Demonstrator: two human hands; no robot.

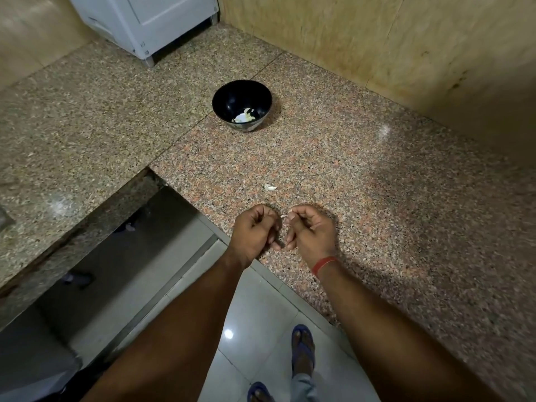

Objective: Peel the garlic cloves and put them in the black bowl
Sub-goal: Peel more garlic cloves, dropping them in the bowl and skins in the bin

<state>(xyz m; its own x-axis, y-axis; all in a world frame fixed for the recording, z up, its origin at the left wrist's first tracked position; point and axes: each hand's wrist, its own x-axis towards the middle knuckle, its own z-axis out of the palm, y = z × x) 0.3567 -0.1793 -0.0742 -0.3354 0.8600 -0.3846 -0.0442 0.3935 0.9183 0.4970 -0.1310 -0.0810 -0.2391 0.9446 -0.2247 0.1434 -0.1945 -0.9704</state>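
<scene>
A black bowl (242, 103) stands on the granite counter with a few pale peeled garlic cloves (245, 115) at its bottom. One small whitish garlic piece (270, 187) lies loose on the counter between the bowl and my hands. My left hand (255, 232) and my right hand (310, 230) hover close together above the counter's front edge, fingers curled. A small white garlic clove (284, 216) shows between them, pinched at the fingertips of my right hand; my left fingers curl beside it, and whether they touch it is hidden.
The speckled granite counter (362, 184) meets a beige tiled wall (377, 39) at right and back. A white appliance (145, 21) stands at the back left. A dark gap (130, 242) opens beside the counter at left. Below are floor tiles and my sandalled feet (301, 349).
</scene>
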